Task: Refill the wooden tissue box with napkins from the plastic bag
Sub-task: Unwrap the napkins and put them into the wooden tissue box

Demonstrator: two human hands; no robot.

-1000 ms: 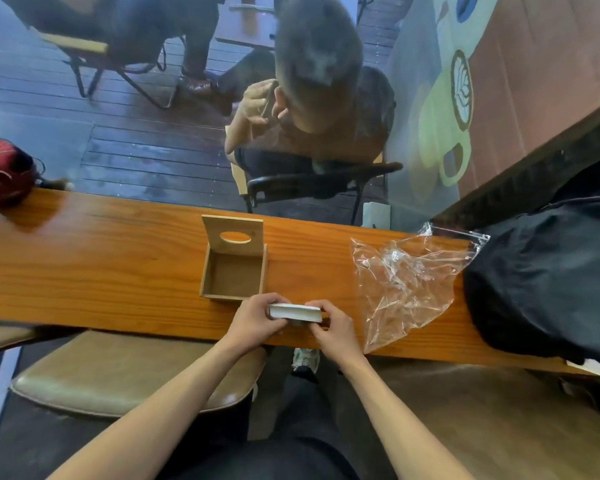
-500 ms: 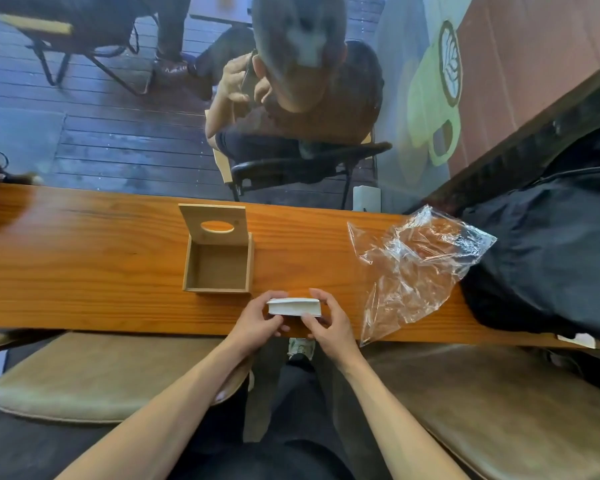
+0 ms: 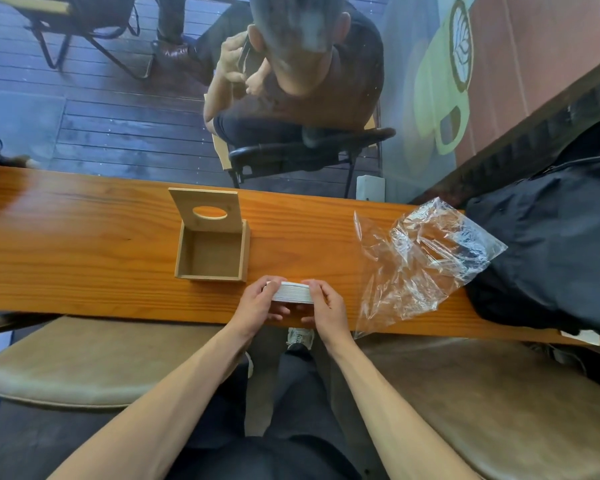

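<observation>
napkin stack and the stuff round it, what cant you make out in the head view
- Napkin stack: its ends are covered by the left hand and right hand; the count is too fine to tell.
- Plastic bag: crumpled and glary, so any napkins left inside cannot be told.
- Wooden tissue box: the lid's far face is turned away.
- Black bag: cut off by the right edge.

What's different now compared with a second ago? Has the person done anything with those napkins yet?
Very little. Both hands, left hand and right hand, still hold the napkin stack between them at the near edge of the counter, squaring it up; it has not gone into the box. The wooden tissue box stays open and bare inside, lid upright, and the plastic bag lies where it was. Mostly the camera shifted.
</observation>
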